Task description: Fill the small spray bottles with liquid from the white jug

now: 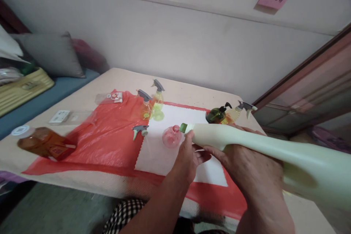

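Observation:
A large pale green bottle (260,142) is tilted almost level, its green-tipped mouth (183,127) close beside the neck of a small round pink bottle (171,139). I cannot tell whether the two touch. My left hand (190,155) holds the large bottle near its neck, thumb at the white collar and fingers below. Further back, my right hand (244,164) grips its handle part from underneath. The pink bottle stands uncapped on a white sheet (156,157). A loose grey trigger spray head (140,130) lies to its left.
Two yellowish spray bottles (158,98) stand behind. A dark green pump bottle (216,115) and another spray bottle (233,114) are at the right. On the left are a jug of amber liquid (45,142) and clear packaging (76,117). Red plastic (109,135) covers part of the table.

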Action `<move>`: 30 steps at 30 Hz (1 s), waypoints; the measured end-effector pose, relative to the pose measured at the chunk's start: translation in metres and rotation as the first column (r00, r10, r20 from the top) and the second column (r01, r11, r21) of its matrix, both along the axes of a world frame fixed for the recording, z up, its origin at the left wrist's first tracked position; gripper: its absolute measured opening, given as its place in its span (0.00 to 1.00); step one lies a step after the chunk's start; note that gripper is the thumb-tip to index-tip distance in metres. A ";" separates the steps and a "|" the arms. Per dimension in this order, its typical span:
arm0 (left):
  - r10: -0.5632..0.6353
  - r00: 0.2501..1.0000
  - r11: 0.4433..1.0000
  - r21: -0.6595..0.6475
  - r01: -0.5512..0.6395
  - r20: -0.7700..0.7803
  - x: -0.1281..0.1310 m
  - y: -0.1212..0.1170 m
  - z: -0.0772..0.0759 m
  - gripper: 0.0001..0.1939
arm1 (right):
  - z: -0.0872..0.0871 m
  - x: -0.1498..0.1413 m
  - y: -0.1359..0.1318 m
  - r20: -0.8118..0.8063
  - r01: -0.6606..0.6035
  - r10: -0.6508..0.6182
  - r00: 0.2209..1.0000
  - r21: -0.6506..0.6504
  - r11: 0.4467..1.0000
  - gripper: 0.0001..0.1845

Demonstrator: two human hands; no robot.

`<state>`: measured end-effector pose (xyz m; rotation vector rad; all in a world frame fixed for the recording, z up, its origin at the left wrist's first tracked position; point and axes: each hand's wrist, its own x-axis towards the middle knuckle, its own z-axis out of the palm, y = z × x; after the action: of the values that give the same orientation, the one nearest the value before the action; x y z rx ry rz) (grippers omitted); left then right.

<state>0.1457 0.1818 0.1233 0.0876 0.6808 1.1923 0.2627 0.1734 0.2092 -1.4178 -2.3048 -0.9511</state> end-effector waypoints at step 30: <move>-0.016 0.994 1.000 -0.002 0.016 -0.108 0.003 -0.001 -0.010 0.30 | -0.020 0.015 0.007 -0.028 0.191 -0.195 0.980 -0.107 0.976 0.47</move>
<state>0.1488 0.1808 0.1130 0.1574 0.7746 1.1781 0.2776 0.1806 0.1894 -1.7139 -2.2495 -0.8574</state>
